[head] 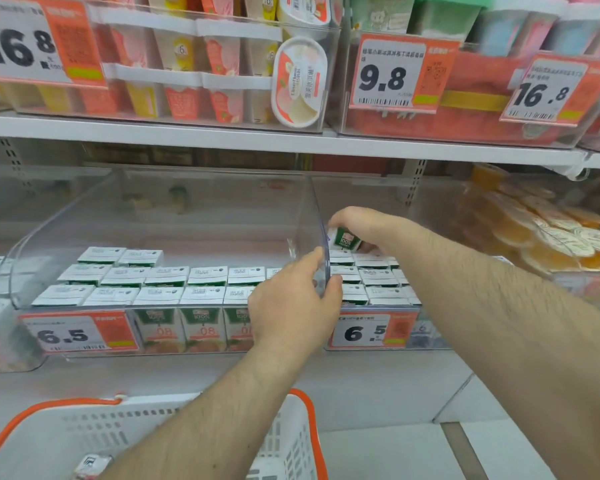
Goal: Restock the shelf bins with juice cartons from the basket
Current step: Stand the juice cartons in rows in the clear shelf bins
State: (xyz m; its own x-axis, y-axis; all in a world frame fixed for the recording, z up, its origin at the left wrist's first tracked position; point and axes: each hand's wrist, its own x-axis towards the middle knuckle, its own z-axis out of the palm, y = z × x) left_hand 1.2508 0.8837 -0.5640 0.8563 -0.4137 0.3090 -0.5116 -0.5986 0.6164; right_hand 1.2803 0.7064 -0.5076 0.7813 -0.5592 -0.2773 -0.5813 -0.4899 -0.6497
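Right hand [357, 225] clamps a small, light, stiff juice carton [345, 239] by its sides, left hand [291, 303] pinching the clear bin wall [321, 237].

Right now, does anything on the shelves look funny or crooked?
Yes. In the upper bin, two oval tubs stand on edge beside the neat cups. Below, the right hand holds a tilted juice carton over the flat rows.
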